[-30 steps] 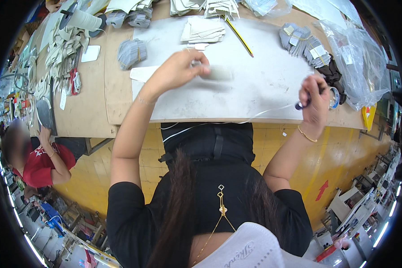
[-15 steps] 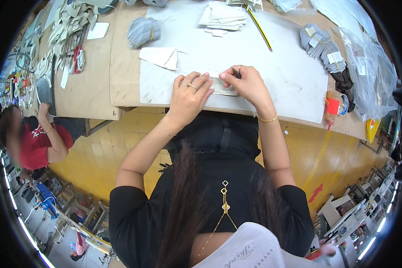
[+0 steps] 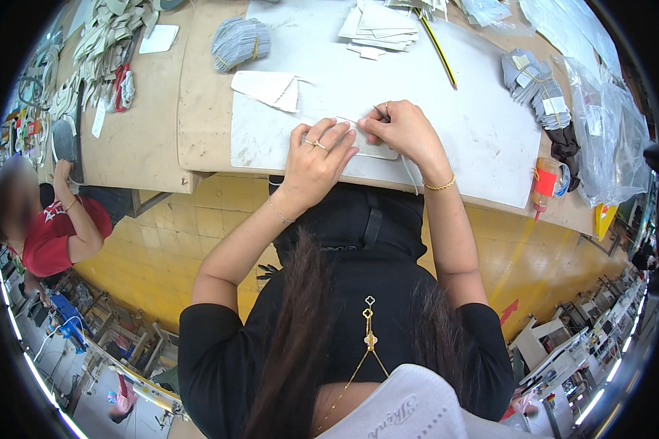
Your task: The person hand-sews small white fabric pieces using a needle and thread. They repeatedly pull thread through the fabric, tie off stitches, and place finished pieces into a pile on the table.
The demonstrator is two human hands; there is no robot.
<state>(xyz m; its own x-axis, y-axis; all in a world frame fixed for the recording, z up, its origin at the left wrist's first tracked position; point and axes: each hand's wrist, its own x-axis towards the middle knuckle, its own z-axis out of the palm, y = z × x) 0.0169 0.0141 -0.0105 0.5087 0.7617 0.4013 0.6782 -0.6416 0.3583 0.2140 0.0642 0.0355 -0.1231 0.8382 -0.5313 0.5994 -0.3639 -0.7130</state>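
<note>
Beneath both hands, near the table's front edge, lies a flat off-white piece (image 3: 381,151) that looks like cut fabric or leather. My left hand (image 3: 318,155) rests on its left part, fingers spread, holding nothing. My right hand (image 3: 410,135) is closed in a pinch over the piece's right side. A slim dark tool (image 3: 383,115) shows between its fingers; its kind is unclear and its tip is hidden. Beside that hand a thin pale strip (image 3: 410,172) hangs over the front edge. To the upper left lies a folded white piece (image 3: 267,89).
Grey bundled pieces (image 3: 239,44) lie at the far left, more grey bundles (image 3: 538,88) at right. White pieces (image 3: 379,28) and a yellow-black pencil (image 3: 437,50) are at the back. An orange bottle (image 3: 543,186) and plastic bags (image 3: 608,124) lie right. A person in red (image 3: 62,230) sits left.
The right hand has shifted slightly, and the dark tool in it shows less. More of the thin pale strip now hangs over the edge. The whole view has turned a little.
</note>
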